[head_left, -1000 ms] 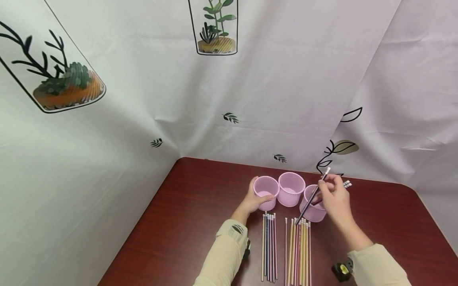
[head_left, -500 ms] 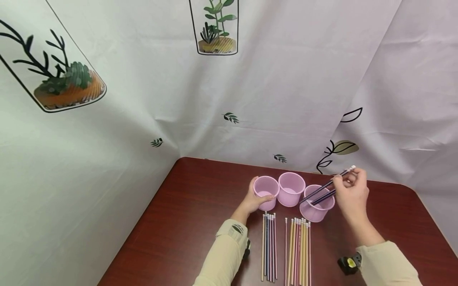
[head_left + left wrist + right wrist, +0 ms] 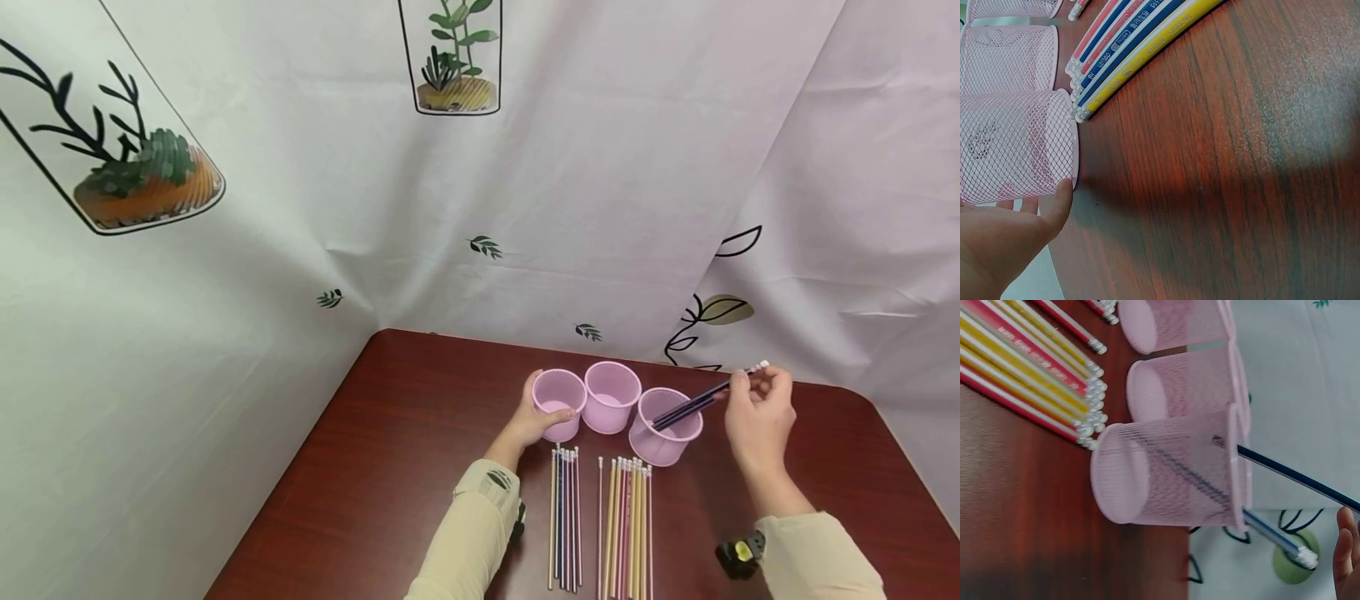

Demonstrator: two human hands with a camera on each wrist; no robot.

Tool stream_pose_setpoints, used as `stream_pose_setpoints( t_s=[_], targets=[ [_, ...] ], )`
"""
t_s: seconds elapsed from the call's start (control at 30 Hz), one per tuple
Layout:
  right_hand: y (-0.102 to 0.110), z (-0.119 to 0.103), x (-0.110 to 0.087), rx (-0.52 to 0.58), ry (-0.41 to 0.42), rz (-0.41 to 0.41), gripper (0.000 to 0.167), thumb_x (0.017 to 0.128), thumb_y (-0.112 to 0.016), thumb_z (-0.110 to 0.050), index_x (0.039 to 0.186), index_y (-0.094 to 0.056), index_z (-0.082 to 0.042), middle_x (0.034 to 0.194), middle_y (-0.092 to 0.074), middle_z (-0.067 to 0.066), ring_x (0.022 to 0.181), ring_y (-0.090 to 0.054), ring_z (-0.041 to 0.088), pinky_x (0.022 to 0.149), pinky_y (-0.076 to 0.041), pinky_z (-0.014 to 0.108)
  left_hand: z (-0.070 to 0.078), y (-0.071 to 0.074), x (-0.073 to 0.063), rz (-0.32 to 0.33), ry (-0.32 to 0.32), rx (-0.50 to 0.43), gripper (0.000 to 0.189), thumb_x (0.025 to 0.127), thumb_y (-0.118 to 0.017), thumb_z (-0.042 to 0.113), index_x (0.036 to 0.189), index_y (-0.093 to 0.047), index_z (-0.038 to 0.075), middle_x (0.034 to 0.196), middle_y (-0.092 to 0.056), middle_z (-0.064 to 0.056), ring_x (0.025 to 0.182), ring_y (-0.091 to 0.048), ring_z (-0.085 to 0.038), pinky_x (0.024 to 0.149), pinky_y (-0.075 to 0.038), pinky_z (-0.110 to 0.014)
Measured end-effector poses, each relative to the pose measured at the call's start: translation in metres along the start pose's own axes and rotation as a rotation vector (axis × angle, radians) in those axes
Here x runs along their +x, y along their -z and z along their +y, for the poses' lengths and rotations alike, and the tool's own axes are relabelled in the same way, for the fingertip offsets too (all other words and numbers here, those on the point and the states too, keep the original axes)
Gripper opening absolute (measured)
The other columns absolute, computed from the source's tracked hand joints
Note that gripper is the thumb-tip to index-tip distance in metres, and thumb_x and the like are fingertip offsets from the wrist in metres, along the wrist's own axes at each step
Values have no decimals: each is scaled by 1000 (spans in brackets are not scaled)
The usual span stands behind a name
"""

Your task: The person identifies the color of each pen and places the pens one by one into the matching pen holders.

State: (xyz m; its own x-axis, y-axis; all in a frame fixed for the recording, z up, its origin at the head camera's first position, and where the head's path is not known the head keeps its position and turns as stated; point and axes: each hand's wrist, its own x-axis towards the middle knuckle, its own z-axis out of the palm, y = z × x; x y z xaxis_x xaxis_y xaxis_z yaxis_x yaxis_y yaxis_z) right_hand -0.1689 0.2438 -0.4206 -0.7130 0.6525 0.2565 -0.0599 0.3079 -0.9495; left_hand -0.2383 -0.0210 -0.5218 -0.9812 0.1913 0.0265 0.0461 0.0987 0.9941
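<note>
Three pink mesh pencil cups stand in a row at the back of the table. My left hand [image 3: 529, 422] grips the left cup [image 3: 1016, 150], thumb at its rim and fingers round the far side. With its fingertips, my right hand [image 3: 762, 423] pinches a dark blue pencil [image 3: 1297, 477] by the eraser end. That pencil slants down, its lower tip just inside the mouth of the right cup [image 3: 654, 447]. Leaning in the same cup are dark blue pencils with white erasers, one pencil [image 3: 1272, 531] showing in the right wrist view. Between them is the middle cup [image 3: 604, 418].
In front of the cups lie two bunches of pencils, erasers toward the cups. The left bunch [image 3: 566, 521] mixes blue, pink and yellow; the right bunch [image 3: 628, 529] is red, pink and yellow. A printed white cloth [image 3: 585, 208] hangs behind the dark red table [image 3: 390, 467].
My right hand has moved right with the blue pencil, tilting it flatter and bringing its lower end from above the right bunch into the right cup. The left hand keeps its hold.
</note>
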Motion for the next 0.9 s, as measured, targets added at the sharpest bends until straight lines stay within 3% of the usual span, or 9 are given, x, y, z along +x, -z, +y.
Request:
stream_pose_setpoints(
  t_s=[0.13, 0.27, 0.43, 0.53, 0.6, 0.77, 0.83, 0.9],
  targets=[
    [0, 19, 0, -13, -26, -27, 7, 91, -52, -19, 96, -48, -16, 74, -56, -9, 51, -55, -5, 44, -37, 12, 0, 0, 0, 3, -1, 6, 91, 70, -78, 3, 142, -21, 6, 136, -38, -20, 122, -38, -37, 104, -27, -49],
    [-1, 56, 7, 5, -54, -34, 11, 90, -53, -21, 98, -49, -15, 74, -59, -6, 50, -58, 1, 41, -43, 15, -1, -1, 0, 6, -1, 16, 91, 70, -78, 3, 142, -21, 7, 135, -38, -20, 122, -39, -37, 103, -28, -49],
    [-1, 103, 21, -27, -86, -61, 24, 90, -52, -22, 112, -43, -19, 78, -63, -5, 50, -61, 12, 34, -43, 33, -1, -1, 0, 7, -10, 13, 91, 70, -78, 2, 142, -21, 6, 134, -39, -20, 121, -39, -38, 103, -27, -50],
    [-1, 110, 22, -28, -78, -68, 25, 91, -51, -23, 113, -40, -23, 78, -62, -6, 50, -62, 13, 33, -40, 44, 3, -1, -2, -3, -23, -24, 90, 70, -76, -2, 141, -21, 3, 134, -38, -24, 121, -37, -41, 103, -25, -53],
    [-1, 94, 14, -42, -98, -67, 25, 91, -50, -22, 113, -39, -21, 77, -61, -7, 49, -61, 10, 33, -43, 38, 13, 0, -7, -11, -30, -43, 88, 71, -74, -4, 140, -20, -1, 133, -37, -27, 121, -36, -44, 103, -24, -55],
    [-7, 132, 25, -83, -106, -49, 28, 91, -52, -28, 115, -38, -24, 82, -61, -5, 52, -62, 6, 40, -48, 27, 9, 0, -6, -4, -17, -13, 89, 71, -76, 0, 141, -21, 2, 134, -37, -23, 122, -37, -40, 104, -26, -51],
    [-9, 148, 30, -83, -99, -57, 29, 90, -53, -31, 115, -38, -26, 82, -61, -5, 53, -62, 7, 38, -48, 32, -1, -1, 0, 4, -11, 3, 91, 71, -77, 2, 142, -21, 6, 135, -38, -19, 122, -38, -37, 104, -27, -50],
    [-7, 118, 19, -85, -127, -62, 27, 90, -53, -28, 112, -38, -23, 78, -59, -10, 53, -60, 4, 38, -47, 29, -2, -1, 0, 4, -13, -1, 90, 71, -77, 2, 141, -22, 5, 134, -39, -19, 122, -39, -36, 104, -27, -49]
  ],
)
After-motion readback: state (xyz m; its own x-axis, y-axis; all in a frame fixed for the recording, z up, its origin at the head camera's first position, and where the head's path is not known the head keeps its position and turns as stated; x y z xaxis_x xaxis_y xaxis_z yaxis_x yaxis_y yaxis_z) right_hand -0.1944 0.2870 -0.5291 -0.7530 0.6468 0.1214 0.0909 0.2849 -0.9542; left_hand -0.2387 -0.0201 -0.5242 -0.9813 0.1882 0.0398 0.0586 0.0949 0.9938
